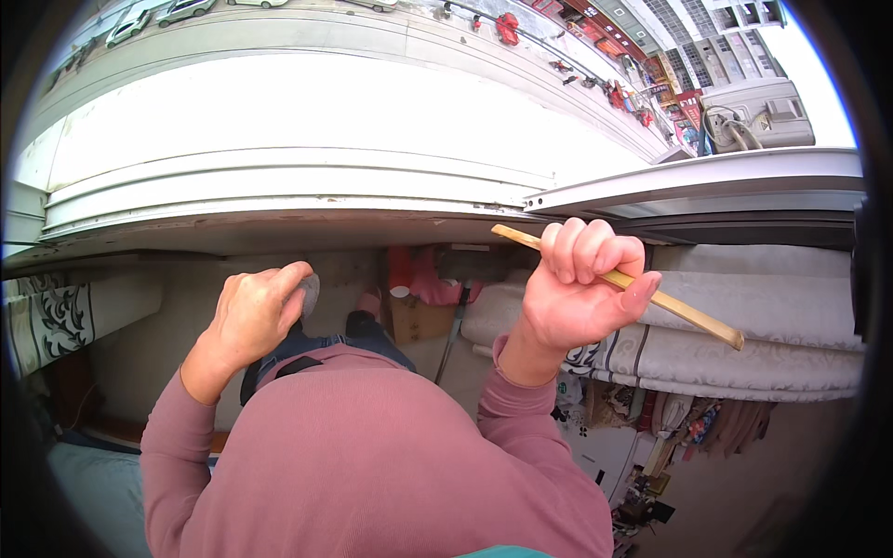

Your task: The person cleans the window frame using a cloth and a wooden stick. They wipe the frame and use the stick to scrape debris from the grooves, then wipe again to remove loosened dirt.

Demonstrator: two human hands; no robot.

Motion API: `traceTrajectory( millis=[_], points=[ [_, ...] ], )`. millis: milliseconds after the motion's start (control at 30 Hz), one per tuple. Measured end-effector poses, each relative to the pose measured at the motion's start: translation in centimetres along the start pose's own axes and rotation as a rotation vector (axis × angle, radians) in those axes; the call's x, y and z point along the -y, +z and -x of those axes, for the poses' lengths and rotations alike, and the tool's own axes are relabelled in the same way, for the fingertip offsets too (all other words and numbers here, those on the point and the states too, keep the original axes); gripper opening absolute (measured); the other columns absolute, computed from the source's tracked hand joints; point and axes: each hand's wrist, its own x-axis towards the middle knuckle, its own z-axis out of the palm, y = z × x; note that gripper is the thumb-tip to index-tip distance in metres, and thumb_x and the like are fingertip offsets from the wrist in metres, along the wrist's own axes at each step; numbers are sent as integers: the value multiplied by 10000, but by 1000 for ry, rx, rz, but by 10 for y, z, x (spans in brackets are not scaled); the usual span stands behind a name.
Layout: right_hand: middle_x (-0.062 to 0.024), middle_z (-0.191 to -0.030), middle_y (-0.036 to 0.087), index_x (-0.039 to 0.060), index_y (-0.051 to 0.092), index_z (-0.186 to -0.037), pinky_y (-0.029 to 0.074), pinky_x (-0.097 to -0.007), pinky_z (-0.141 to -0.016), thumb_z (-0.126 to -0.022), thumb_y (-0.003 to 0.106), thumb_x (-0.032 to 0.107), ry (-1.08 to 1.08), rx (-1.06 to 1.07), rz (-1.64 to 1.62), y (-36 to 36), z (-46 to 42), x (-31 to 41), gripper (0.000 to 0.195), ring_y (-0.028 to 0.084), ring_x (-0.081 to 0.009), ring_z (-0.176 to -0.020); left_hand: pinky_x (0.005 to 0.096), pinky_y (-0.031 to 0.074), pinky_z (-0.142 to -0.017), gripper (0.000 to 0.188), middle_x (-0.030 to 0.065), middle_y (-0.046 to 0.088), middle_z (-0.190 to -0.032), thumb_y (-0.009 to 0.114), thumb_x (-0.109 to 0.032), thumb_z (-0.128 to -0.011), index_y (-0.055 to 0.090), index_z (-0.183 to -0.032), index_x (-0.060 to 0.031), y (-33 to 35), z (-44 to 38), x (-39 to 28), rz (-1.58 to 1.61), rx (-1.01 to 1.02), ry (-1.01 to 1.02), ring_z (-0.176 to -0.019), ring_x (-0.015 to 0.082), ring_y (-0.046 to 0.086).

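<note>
My right hand [586,286] is raised and closed around a thin wooden stick [691,317]. One end of the stick points left towards the window sill, the other juts out to the lower right past my thumb. In my left hand [258,307] a grey cloth or pad [307,296] is pinched, mostly hidden by the fingers. Both hands are on the room side of the white window track [293,174], apart from the frame.
The window lies open onto a street with parked cars. A sliding sash [711,188] and patterned curtain [753,300] are on the right; another curtain [63,317] hangs left. Below stand a cardboard box [422,321] and a long-handled tool [453,335]. An outdoor air-conditioner unit [760,115] is outside.
</note>
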Motion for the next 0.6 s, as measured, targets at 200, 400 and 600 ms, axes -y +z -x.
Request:
traceTrajectory(
  millis=[200,400,600],
  points=[
    [-1,-646,337,101,354,-750,289,-278,-526,-1003,419,340,-67,-24,159,-39,-12,-1,354,306,-118,-576,350,481,-492,287,108,616,-674,616,6,-752,605,-1036,-29,4,-34,-32,28,-68,273,-569,285,608],
    [-9,-636,321,92,319,-715,275,-259,-490,-1015,404,283,-98,57,343,-38,-15,-24,366,286,-115,-561,365,426,-457,444,103,572,-631,584,31,-744,555,-1188,36,20,-67,-63,62,-33,325,-499,266,558],
    [-14,-652,330,80,333,-723,280,-260,-490,-1028,395,228,-127,83,453,-45,-15,-42,345,296,-120,-576,396,404,-444,549,128,570,-591,576,-22,-758,455,-1284,80,41,-94,-78,154,161,243,-463,295,536]
  ],
)
